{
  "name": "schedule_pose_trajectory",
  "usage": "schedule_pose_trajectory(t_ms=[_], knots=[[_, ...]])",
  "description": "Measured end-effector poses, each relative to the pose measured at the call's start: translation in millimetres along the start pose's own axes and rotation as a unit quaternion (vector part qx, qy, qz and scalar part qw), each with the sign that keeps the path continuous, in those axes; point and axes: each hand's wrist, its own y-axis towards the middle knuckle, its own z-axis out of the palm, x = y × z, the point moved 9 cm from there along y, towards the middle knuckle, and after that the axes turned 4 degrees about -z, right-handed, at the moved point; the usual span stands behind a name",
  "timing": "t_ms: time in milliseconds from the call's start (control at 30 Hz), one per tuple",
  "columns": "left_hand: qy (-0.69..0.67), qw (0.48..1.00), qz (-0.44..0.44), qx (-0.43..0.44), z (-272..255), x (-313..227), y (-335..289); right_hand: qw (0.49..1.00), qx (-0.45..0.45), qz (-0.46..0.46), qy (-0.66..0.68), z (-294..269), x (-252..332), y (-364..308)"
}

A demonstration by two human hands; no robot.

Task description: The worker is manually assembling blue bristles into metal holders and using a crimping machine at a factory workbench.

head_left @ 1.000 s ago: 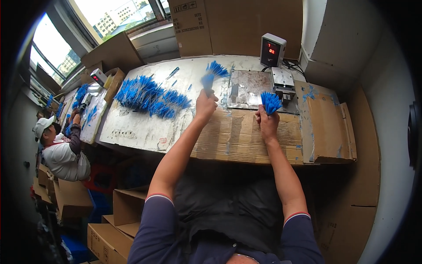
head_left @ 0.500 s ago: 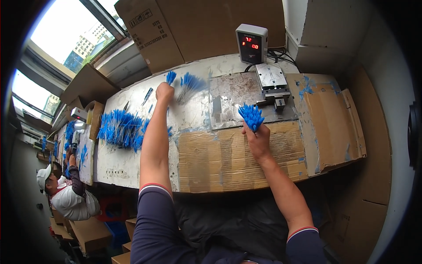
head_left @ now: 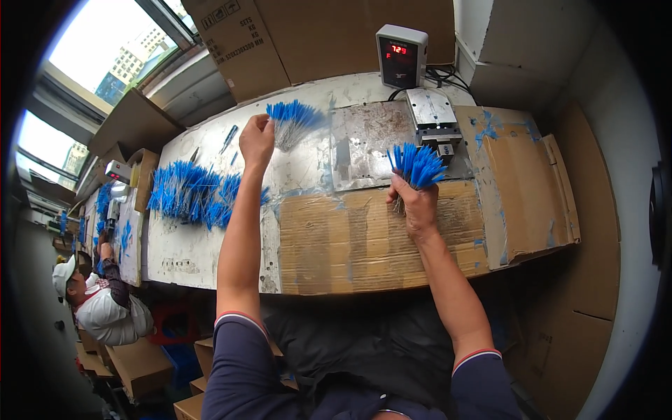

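Note:
My right hand (head_left: 418,208) is closed round a thick bundle of thin pale strands with blue tips (head_left: 420,166), held upright above the cardboard mat (head_left: 378,245). The blue tips fan out over my fingers, and the strands' lower ends show just under the hand. At the far side of the table my left hand (head_left: 257,142) is beside a fanned pile of the same blue-tipped strands (head_left: 292,126). Its fingers are bent but slightly apart, with nothing visible between them. A larger heap of blue-tipped strands (head_left: 185,194) lies on the left of the table.
A metal fixture (head_left: 432,115) stands on a steel plate (head_left: 371,147), with a lit red display box (head_left: 402,56) behind it. A pen-like tool (head_left: 229,138) lies left. Folded cardboard (head_left: 528,199) covers the right end. Another person (head_left: 112,308) works far left.
The small bunch in my left hand now lies with the far pile, and that hand has moved slightly left. My right hand has shifted right with its bundle. The display's digits have changed.

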Motion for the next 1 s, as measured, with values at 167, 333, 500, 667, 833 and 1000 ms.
schedule_pose_trajectory(t_ms=[167,333,500,667,833,1000], knots=[[-0.365,0.904,-0.118,0.19,49.2,-60.9,-156.0,0.991,0.079,0.085,0.069,19.6,2.0,-3.6],[-0.499,0.799,-0.136,0.308,94.5,-111.8,-202.4,0.992,0.101,0.072,0.024,26.4,1.7,-6.4],[-0.53,0.754,-0.115,0.37,115.1,-144.7,-199.9,0.988,0.072,0.114,0.072,12.2,0.4,-0.3],[-0.607,0.675,-0.167,0.385,135.9,-155.8,-211.2,0.984,0.001,0.098,0.147,-13.7,-7.7,2.0],[-0.568,0.744,-0.099,0.339,135.2,-152.5,-207.6,0.993,0.069,0.095,0.03,-0.7,-2.3,0.9],[-0.548,0.787,-0.075,0.274,127.0,-144.5,-199.3,0.993,0.053,0.1,0.032,5.2,1.7,4.7]])
